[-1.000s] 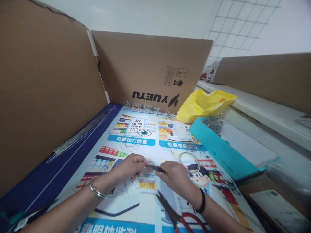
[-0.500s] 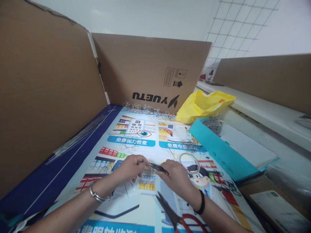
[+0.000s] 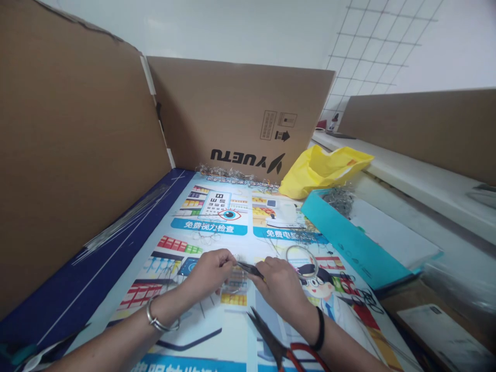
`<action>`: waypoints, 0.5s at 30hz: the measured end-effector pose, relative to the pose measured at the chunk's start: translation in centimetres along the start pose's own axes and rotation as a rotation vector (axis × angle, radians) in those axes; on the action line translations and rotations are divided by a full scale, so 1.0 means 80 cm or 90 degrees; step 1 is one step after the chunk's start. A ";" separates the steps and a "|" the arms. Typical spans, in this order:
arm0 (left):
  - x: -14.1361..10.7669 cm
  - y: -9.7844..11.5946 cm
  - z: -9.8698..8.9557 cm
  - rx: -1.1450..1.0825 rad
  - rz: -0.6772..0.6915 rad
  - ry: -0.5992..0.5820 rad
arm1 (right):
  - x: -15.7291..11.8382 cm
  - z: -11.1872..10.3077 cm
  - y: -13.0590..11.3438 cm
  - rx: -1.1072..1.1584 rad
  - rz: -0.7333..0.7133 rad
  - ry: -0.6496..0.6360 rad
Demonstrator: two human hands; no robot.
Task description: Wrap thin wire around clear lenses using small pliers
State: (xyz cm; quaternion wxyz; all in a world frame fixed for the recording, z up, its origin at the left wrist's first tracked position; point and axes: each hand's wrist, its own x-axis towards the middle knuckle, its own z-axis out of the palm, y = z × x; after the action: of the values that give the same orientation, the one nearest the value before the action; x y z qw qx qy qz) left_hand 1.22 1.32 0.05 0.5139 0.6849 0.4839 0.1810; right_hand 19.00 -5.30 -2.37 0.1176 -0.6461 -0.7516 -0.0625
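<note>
My left hand [image 3: 211, 274] is closed, thumb and fingers pinching a piece of thin wire [image 3: 237, 292] that bends in a loose loop below the fingertips. My right hand [image 3: 281, 287] wraps round a pair of dark pliers [image 3: 250, 268], their narrow jaws pointing left. The tips of the jaws meet the wire at my left fingertips; the exact grip is too small to make out. Below my right hand lies a pair of scissors [image 3: 271, 341] with red handles, blades apart. A ring of coiled wire [image 3: 287, 257] rests just beyond that hand.
A printed poster [image 3: 209, 245] covers the table. Tangled wire pieces [image 3: 232, 172] line the back cardboard wall [image 3: 217, 113]. Straight wires [image 3: 120, 222] lie left. On the right are a yellow bag [image 3: 321, 168], a turquoise box [image 3: 360, 248] with wire [image 3: 341, 200], and small dark loops [image 3: 368, 299].
Both hands stay close together with the pliers between them. The pliers have shifted slightly left, and the wire loop under my left fingers has changed shape.
</note>
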 end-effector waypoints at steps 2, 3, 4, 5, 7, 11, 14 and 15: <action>-0.001 0.000 0.002 -0.016 0.003 0.007 | 0.000 -0.001 -0.001 0.000 0.006 -0.003; -0.001 0.000 0.002 -0.024 0.005 0.010 | 0.000 -0.002 -0.002 0.000 0.009 -0.003; -0.002 0.000 0.003 -0.030 0.007 0.012 | 0.000 -0.002 -0.002 0.000 0.011 -0.004; -0.002 0.001 0.004 -0.031 0.009 0.015 | 0.000 -0.003 -0.003 -0.001 0.014 -0.004; -0.003 0.002 0.004 -0.020 0.012 0.026 | 0.000 -0.004 -0.004 -0.005 0.021 -0.008; -0.005 0.002 0.005 0.015 0.022 0.040 | 0.000 -0.005 -0.006 -0.013 0.026 -0.021; -0.004 0.000 0.006 0.013 0.030 0.051 | 0.000 -0.006 -0.008 -0.017 0.024 -0.022; -0.004 0.000 0.007 0.009 0.030 0.056 | -0.001 -0.006 -0.008 -0.018 0.023 -0.021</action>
State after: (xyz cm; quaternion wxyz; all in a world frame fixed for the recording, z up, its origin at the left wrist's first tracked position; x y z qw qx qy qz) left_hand 1.44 0.76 -0.12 0.4830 0.6909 0.4909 0.2199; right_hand 18.40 -5.56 -1.92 0.0972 -0.6623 -0.7405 -0.0606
